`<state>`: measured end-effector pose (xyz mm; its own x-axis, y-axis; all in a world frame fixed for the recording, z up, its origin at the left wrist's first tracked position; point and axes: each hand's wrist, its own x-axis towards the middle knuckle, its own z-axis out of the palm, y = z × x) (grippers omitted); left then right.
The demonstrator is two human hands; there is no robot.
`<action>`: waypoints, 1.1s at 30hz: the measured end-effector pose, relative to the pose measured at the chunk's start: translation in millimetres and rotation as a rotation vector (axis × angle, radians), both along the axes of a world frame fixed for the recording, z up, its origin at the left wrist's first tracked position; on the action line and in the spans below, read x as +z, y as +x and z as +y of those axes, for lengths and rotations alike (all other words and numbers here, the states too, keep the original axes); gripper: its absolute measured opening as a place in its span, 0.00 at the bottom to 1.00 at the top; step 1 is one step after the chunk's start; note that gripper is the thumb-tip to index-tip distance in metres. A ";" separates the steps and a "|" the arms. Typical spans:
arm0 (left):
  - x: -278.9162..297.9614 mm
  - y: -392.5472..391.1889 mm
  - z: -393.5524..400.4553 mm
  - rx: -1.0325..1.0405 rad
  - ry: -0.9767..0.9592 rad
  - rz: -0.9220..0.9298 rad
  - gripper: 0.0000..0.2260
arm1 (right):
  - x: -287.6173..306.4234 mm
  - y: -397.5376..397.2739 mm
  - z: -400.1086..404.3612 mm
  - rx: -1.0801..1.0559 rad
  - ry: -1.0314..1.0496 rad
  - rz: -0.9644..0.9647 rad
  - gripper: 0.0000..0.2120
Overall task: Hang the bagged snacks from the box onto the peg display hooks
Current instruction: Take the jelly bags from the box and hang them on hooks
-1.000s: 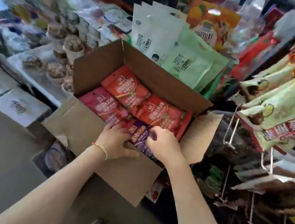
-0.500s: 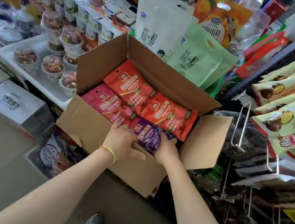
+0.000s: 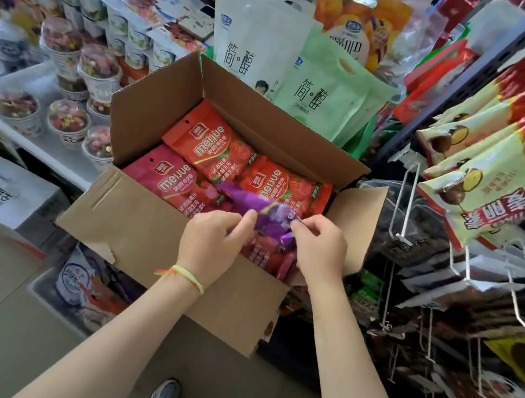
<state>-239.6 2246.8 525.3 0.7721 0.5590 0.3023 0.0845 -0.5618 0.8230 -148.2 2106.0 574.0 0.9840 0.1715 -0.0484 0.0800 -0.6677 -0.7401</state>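
Lifted since a moment ago, the purple snack bag (image 3: 267,215) has come up off the packs it lay among, and both my hands now pinch it over the near end of the cardboard box (image 3: 145,224). My left hand (image 3: 209,247), a yellow string bracelet (image 3: 189,277) at its wrist, nips the bag's left edge between thumb and fingers; my right hand (image 3: 319,246) pinches its right edge the same way. The bag is glossy, crinkled foil, blurred, its long axis running roughly left to right and tilted, left end farther from me. Beneath it, flat red snack bags (image 3: 214,145) lie face up in overlapping rows, their tops pointing away to the left. Past the box stand white and green stand-up pouches (image 3: 327,95). To the right, bare wire peg hooks (image 3: 408,202) jut from the rack beneath hanging yellow-and-red bags (image 3: 500,183).
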 end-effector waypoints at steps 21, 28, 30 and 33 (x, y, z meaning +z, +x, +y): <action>108.3 -23.3 -331.2 -0.484 -1.640 -0.085 0.25 | 40.9 -137.0 -318.5 -0.098 1.009 0.410 0.24; 100.9 -30.8 -488.8 -0.568 -1.625 0.069 0.20 | 38.3 -155.5 -489.0 -0.152 0.865 0.173 0.11; 103.2 -28.5 -520.5 -0.594 -1.615 0.093 0.18 | 34.0 -158.2 -526.6 -0.180 0.852 0.132 0.12; 110.1 -23.3 -566.7 -0.668 -1.558 0.151 0.15 | 27.5 -160.7 -575.5 -0.192 0.877 0.139 0.11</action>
